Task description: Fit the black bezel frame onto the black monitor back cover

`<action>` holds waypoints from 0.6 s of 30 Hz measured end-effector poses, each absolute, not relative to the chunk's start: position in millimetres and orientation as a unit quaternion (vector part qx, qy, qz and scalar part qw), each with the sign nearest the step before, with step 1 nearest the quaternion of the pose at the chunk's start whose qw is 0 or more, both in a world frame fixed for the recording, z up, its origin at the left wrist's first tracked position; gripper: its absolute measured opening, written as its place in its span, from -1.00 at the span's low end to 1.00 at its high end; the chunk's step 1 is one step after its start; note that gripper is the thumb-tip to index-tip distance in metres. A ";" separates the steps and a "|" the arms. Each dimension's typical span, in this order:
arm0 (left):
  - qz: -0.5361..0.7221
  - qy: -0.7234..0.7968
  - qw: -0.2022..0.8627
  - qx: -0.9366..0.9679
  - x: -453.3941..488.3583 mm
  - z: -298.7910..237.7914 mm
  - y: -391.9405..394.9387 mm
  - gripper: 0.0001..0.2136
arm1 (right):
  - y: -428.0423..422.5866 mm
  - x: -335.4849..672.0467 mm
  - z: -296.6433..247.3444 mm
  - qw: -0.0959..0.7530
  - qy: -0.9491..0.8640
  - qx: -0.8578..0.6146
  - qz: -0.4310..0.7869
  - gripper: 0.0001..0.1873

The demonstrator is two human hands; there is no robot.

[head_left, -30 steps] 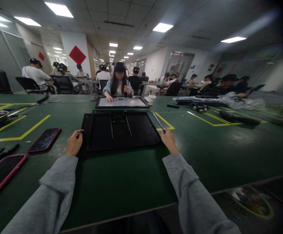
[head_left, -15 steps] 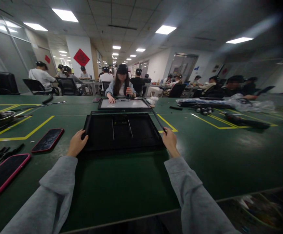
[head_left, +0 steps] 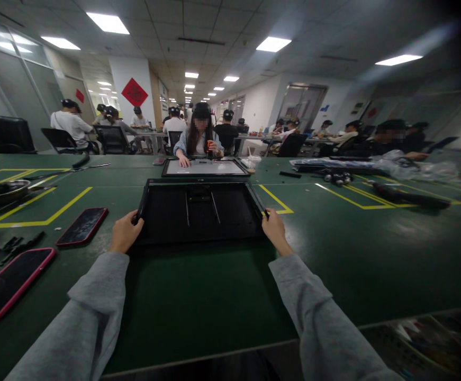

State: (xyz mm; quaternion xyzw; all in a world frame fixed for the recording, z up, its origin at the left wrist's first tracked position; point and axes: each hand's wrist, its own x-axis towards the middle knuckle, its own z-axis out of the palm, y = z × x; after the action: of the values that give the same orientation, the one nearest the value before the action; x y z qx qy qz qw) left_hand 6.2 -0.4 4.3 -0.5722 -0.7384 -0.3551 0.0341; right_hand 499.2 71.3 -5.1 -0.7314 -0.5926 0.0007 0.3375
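My left hand [head_left: 126,232] is closed on the left side of a thin black monitor bezel [head_left: 198,181]. At the opposite side, my right hand [head_left: 274,231] grips the same bezel, fingers wrapped round its edge. Directly under and inside it sits a shallow black monitor back cover [head_left: 166,217], lying on the green table with its hollow side up. Two thin metal rails [head_left: 216,207] stand out in the middle of the cover. The bezel's far bar lies along the cover's far edge; whether it touches all round I cannot tell.
Across the table a co-worker [head_left: 200,137] holds an orange-handled tool over a grey panel [head_left: 202,168]. Left of me lie two phones [head_left: 82,226], black straps [head_left: 19,246] and a metal bowl [head_left: 2,193]. Plastic wrap [head_left: 408,166] and a dark tool [head_left: 408,197] lie to the right.
The bezel has come down closer to the back cover, its sides now nearly in line with the cover's edges. Both hands still hold it. The view has shifted slightly.
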 end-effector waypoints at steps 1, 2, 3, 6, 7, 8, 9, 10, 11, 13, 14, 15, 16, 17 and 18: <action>-0.357 -0.739 0.033 -0.570 6.3 4.4 -0.7 -0.54 | 71.0 499.1 -5.6 0.341 -0.592 -0.730 -0.001 -0.58; -0.359 -0.739 0.032 -0.570 6.2 4.3 -1.0 -0.54 | 70.4 498.9 -6.2 0.346 -0.592 -0.728 -0.003 -0.59; -0.360 -0.738 0.032 -0.570 5.9 4.2 -1.3 -0.54 | 69.9 498.7 -7.0 0.351 -0.591 -0.727 -0.005 -0.59; -0.361 -0.735 0.029 -0.574 4.9 3.1 -1.7 -0.54 | 68.5 498.4 -9.0 0.365 -0.589 -0.721 0.000 -0.58; -0.361 -0.734 0.029 -0.575 4.5 2.6 -1.8 -0.54 | 68.3 498.4 -9.4 0.371 -0.588 -0.718 0.002 -0.58; -0.362 -0.733 0.029 -0.575 4.2 2.0 -1.7 -0.54 | 68.0 498.4 -9.5 0.377 -0.587 -0.716 0.005 -0.58; -0.365 -0.732 0.030 -0.575 3.8 1.4 -1.6 -0.54 | 67.8 498.3 -9.3 0.385 -0.585 -0.714 0.009 -0.58; -0.368 -0.730 0.031 -0.575 3.5 0.8 -1.5 -0.54 | 67.5 498.2 -8.7 0.394 -0.582 -0.711 0.011 -0.58; -0.371 -0.729 0.033 -0.574 3.3 0.1 -1.4 -0.54 | 67.2 498.0 -7.9 0.403 -0.580 -0.708 0.012 -0.58; -0.375 -0.727 0.036 -0.573 3.1 -1.1 -1.1 -0.53 | 66.1 497.4 -5.7 0.423 -0.577 -0.699 0.006 -0.57; -0.376 -0.728 0.037 -0.573 3.2 -1.7 -1.0 -0.52 | 65.4 497.2 -4.4 0.430 -0.578 -0.693 0.000 -0.57; -0.375 -0.728 0.037 -0.572 3.2 -2.3 -0.8 -0.52 | 64.5 497.0 -3.3 0.435 -0.580 -0.689 -0.008 -0.56; -0.374 -0.729 0.035 -0.572 3.3 -2.9 -0.7 -0.52 | 63.6 496.9 -2.3 0.436 -0.583 -0.686 -0.013 -0.55; -0.373 -0.730 0.034 -0.572 3.4 -3.6 -0.5 -0.52 | 62.8 496.8 -1.5 0.433 -0.586 -0.685 -0.016 -0.55; -0.372 -0.730 0.032 -0.572 3.3 -4.2 -0.3 -0.52 | 61.9 496.9 -1.0 0.426 -0.588 -0.687 -0.016 -0.55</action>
State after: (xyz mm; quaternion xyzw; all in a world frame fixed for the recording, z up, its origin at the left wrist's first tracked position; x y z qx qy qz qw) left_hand 3.3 -0.3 -4.2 -0.5723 -0.7304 -0.3716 0.0316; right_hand 496.9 61.9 -1.0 -0.6873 -0.5878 -0.0158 0.4265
